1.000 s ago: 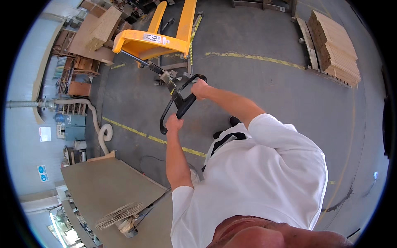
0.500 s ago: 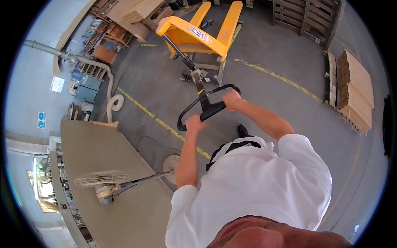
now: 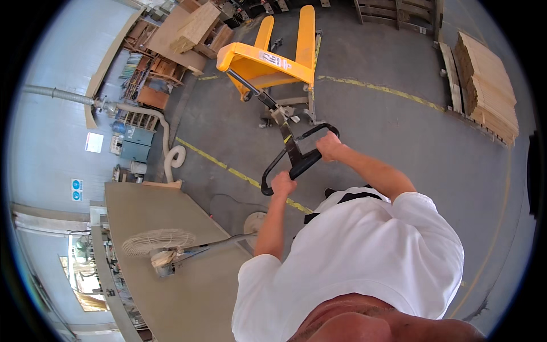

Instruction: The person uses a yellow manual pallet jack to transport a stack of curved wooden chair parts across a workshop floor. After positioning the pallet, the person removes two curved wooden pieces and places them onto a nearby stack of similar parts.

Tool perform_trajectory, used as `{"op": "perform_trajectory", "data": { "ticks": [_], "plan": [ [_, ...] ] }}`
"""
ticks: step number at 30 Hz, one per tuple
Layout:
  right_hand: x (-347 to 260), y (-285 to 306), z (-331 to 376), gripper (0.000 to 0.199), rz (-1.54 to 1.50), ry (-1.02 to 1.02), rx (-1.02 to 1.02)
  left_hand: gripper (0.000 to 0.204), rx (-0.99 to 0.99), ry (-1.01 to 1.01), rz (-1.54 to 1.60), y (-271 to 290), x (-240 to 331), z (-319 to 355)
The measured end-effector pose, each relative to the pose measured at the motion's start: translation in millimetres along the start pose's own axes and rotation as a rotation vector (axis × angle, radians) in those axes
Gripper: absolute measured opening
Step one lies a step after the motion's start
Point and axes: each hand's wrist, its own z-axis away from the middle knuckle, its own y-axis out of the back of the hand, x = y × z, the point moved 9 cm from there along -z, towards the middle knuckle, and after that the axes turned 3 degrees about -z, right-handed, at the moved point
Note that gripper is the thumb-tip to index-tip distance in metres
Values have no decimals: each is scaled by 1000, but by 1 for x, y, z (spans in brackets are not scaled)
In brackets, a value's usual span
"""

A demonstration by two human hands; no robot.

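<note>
The step in hand looks like working the yellow truck (image 3: 299, 69) by its black handle (image 3: 306, 164); the truck stands on the floor (image 3: 393, 131) ahead, forks (image 3: 306, 40) pointing away. The left grip (image 3: 283, 183) and right grip (image 3: 329, 146) are both curled firmly round the handle's two ends. The next move seems to call for even effort from both. Palms are hidden; the truck's underside is hard to make out, and the shirt (image 3: 353, 262) covers most of the legs.

Both hands (image 3: 283, 184) grip the black handle (image 3: 306, 163) of a yellow pallet jack (image 3: 297, 69) (its forks (image 3: 306, 37) pointing away).
</note>
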Motion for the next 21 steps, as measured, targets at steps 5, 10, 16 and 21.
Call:
{"op": "perform_trajectory", "data": {
  "ticks": [5, 10, 16, 21],
  "plan": [
    [3, -21, 79, 21, -8, 30, 77, 35, 45, 54, 67, -26, 39, 73],
    [30, -51, 159, 21, 26, 91, 93, 37, 63, 83, 72, -51, 104, 146],
    [9, -89, 267, 25, 12, 102, 100, 40, -14, 56, 35, -85, 141, 246],
    [-22, -115, 367, 21, 49, 67, 122, 42, -96, -23, 2, -102, 163, 347]
  ]
}}
